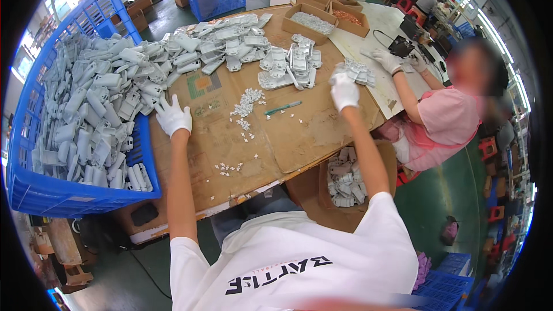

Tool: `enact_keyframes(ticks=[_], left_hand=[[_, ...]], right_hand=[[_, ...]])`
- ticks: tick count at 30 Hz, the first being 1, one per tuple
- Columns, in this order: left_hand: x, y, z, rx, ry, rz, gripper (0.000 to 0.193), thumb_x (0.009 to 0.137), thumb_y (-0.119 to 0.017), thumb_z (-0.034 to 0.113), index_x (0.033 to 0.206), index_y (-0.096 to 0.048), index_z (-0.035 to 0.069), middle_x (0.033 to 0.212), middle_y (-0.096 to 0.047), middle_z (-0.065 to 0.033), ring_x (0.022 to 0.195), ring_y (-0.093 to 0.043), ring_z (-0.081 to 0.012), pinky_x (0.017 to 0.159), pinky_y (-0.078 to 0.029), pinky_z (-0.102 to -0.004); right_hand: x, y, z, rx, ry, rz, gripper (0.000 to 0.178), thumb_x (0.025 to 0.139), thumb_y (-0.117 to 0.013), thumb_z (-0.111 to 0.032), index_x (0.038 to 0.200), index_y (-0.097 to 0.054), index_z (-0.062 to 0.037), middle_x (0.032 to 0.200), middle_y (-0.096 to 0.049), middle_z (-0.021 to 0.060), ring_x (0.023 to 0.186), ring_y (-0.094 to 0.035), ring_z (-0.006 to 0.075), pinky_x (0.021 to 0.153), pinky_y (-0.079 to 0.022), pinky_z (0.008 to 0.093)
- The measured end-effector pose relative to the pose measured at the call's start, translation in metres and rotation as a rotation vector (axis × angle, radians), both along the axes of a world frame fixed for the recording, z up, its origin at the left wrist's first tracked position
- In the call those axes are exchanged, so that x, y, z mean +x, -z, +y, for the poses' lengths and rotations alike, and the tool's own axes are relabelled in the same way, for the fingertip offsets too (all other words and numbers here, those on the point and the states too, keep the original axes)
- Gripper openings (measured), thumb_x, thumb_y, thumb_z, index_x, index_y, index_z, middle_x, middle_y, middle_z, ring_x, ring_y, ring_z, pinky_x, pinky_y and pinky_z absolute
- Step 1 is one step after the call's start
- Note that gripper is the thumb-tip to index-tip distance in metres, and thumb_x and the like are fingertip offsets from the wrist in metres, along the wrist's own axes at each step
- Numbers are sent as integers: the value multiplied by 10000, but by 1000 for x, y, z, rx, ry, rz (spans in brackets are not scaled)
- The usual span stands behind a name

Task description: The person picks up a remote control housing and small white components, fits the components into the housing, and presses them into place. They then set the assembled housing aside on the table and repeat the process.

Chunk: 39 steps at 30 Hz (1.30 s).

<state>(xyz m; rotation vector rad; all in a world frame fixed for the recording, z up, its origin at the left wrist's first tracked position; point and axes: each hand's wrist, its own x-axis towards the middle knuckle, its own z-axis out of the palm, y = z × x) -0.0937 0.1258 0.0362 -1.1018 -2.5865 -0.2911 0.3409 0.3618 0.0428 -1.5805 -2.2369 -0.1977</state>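
Observation:
My left hand [174, 116], in a white glove, has its fingers spread at the edge of the heap of grey plastic casings [124, 83]. The heap spills from a large blue crate [86, 196] onto the cardboard-covered table [311, 138]. My right hand [345, 93], also gloved, is stretched out to the right. Its fingers are closed on a grey plastic casing [338, 71], slightly blurred. Close beside it lies a group of casings [362, 74]. Stacked casings [291, 64] stand left of my right hand. Small white parts [247, 102] and a green pen [283, 107] lie between my hands.
A co-worker in pink [443, 112] sits at the right with gloved hands on the adjoining table. Cardboard boxes of small parts [311, 21] stand at the far edge. Below the table's right edge is a carton of casings [345, 181]. Another blue crate [219, 0] stands beyond.

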Motion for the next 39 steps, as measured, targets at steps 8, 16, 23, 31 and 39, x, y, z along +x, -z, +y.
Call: enact_keyframes(ticks=[8,16,23,31,39], left_hand=[[-3,16,-1,282,57,93,550,783,-679,205,1311,-564,102,1415,-416,-223,1372,-333,-381,1113,-300,-487],[-28,7,18,243,-98,104,455,784,-663,227,1215,-624,89,1406,-442,-169,1308,-400,-366,1006,-421,-469],[-48,-9,33,97,-260,247,547,779,-664,238,1277,-504,78,1155,-542,-93,1033,-571,-275,761,-528,-387],[-60,-58,48,-8,-140,109,235,846,-679,314,1076,-665,266,1056,-570,-70,932,-625,-273,721,-532,-404],[-115,-25,69,156,110,447,146,844,-575,185,768,-694,148,864,-615,-64,838,-639,-234,643,-506,-418]], right_hand=[[-4,11,7,309,107,-182,452,855,-582,-169,1294,-530,-72,1371,-462,147,1089,-571,311,873,-508,422],[-144,13,-99,-148,-510,215,164,797,-721,-227,900,-649,-122,942,-625,80,920,-609,283,799,-505,421],[-154,17,-69,-402,-445,174,195,806,-704,-291,837,-695,-99,882,-679,156,876,-653,353,775,-506,458],[-150,20,-70,-254,-431,-20,179,893,-580,-235,863,-633,-66,914,-651,202,854,-657,401,761,-531,496],[-161,33,-76,-148,-500,-12,119,911,-582,-181,897,-607,-66,902,-630,178,851,-659,373,716,-550,477]])
